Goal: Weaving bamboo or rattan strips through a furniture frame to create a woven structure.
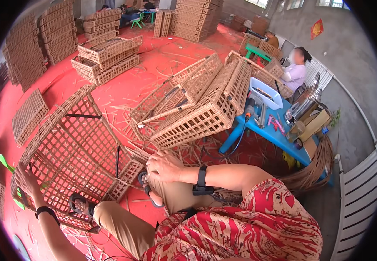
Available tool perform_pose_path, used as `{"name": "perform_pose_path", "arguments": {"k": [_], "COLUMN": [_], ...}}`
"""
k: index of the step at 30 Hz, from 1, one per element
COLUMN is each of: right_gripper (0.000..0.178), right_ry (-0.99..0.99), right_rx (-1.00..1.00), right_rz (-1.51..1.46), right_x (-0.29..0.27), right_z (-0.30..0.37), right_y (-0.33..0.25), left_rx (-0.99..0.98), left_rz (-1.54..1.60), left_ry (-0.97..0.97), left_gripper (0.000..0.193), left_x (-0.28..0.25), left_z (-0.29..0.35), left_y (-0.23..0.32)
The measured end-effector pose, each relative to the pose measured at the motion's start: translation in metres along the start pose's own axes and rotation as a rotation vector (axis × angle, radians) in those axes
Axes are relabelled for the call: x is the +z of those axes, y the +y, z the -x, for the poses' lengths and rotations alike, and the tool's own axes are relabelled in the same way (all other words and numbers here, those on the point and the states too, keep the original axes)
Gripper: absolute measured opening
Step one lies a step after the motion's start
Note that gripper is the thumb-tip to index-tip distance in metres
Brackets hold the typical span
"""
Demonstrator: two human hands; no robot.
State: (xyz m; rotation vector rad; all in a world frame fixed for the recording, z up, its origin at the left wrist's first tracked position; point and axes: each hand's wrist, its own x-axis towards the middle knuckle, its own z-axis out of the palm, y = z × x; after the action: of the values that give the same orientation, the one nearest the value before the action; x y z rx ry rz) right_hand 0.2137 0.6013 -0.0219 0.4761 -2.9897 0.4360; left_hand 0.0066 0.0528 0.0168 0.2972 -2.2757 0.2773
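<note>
A large open-weave brown wicker basket (82,150) stands tilted on the floor in front of me, its thick braided rim curving upward. Dark straight rods run across its inner corners. My left hand (26,180) is closed round the rim at the basket's left side; its fingertips are partly hidden by the weave. Over my bent knee lies my right hand (164,166), fingers loosely spread and nothing visible in them. Just beyond that hand, loose cane strips (137,153) lie beside the basket's lower right edge. Both my feet, in dark sandals, are close to the basket.
Finished-looking wicker crates (197,117) lie piled ahead of me. At the right, a blue table (264,135) carries a drill (250,108), a white tray (266,92) and pink scissors (276,125). A co-worker (296,71) sits beyond it. Cane scraps litter the red floor (162,52).
</note>
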Motion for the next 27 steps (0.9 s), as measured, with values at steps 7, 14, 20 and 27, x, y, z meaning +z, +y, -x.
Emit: {"name": "perform_pose_path", "arguments": {"k": [7,14,20,27], "right_gripper": [0.034,0.035,0.036,0.036], "right_ry": [0.050,0.064,0.080,0.052], "right_rx": [-0.043,-0.070,-0.030,-0.018], "right_rz": [0.021,0.042,-0.022,0.003], "right_x": [0.012,0.013,0.007,0.012], "right_z": [0.004,0.003,-0.004,0.005], "right_y": [-0.006,0.013,0.012,0.001], "left_rx": [0.013,0.018,0.040,0.022], "left_rz": [0.008,0.001,0.011,0.011], "left_ry": [0.048,0.006,0.068,0.059], "left_gripper": [0.056,0.051,0.049,0.055], "left_x": [0.010,-0.001,-0.003,0.000], "left_z": [0.003,0.000,-0.001,0.008], "left_y": [-0.022,0.007,-0.001,-0.012]}}
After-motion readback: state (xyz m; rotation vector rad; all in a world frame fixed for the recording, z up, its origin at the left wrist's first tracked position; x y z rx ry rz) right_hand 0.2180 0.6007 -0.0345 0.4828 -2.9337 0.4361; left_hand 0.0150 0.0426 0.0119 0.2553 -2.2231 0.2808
